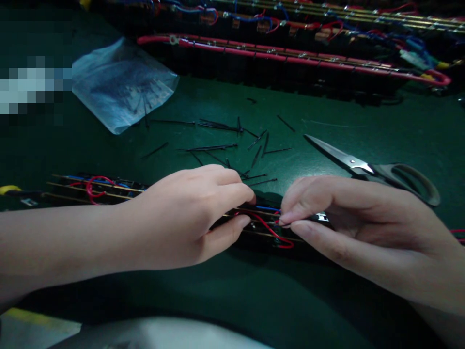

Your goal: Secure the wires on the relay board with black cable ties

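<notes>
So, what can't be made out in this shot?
All in the head view:
Slim wired assembly with brass strips: middle section hidden by the bare left hand.
Thin dark strand: too small to identify, partly covered by the bare right hand.
Clear plastic bag: contents blurred, left side masked by pixelation.
Large assembly with red cable: cut off by the top edge.
</notes>
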`<state>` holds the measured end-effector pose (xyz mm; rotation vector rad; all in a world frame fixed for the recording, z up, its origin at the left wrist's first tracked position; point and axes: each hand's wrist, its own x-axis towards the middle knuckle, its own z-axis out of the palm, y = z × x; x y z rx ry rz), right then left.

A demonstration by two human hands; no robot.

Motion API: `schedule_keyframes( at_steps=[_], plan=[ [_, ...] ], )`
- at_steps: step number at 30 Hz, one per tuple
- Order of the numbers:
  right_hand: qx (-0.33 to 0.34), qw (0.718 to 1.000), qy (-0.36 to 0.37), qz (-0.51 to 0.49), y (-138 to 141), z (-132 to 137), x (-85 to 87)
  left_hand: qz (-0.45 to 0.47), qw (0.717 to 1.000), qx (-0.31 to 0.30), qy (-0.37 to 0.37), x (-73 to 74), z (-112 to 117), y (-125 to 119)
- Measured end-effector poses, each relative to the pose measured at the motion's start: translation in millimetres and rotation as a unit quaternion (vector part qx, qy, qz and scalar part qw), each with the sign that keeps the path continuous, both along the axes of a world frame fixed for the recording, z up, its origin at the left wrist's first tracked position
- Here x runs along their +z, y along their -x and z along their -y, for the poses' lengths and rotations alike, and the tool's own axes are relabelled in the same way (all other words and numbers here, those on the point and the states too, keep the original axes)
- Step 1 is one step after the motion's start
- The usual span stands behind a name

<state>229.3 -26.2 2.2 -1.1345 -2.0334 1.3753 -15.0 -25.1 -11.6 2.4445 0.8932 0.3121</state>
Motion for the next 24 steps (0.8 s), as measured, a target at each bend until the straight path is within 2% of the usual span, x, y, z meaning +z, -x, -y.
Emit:
schedule_keyframes(
  at_steps=[9, 14, 24],
  plan=[
    [-0.02, 0.999, -0.032, -0.028, 0.7, -1.7, -5.1, 0.017, 1.0, 0.005, 0.024, 2.7, -0.8, 0.7],
    [0.034, 0.996, -0.057, -0.057, 0.0, -2.4, -4.1, 0.039, 0.997, -0.025, 0.056, 5.7, -4.1, 1.2],
    [-0.005, 0.997, -0.06, -0.048, -2.4, -0.3, -5.3, 0.023, 0.999, 0.02, 0.04, -2.7, -1.1, 1.6]
  ],
)
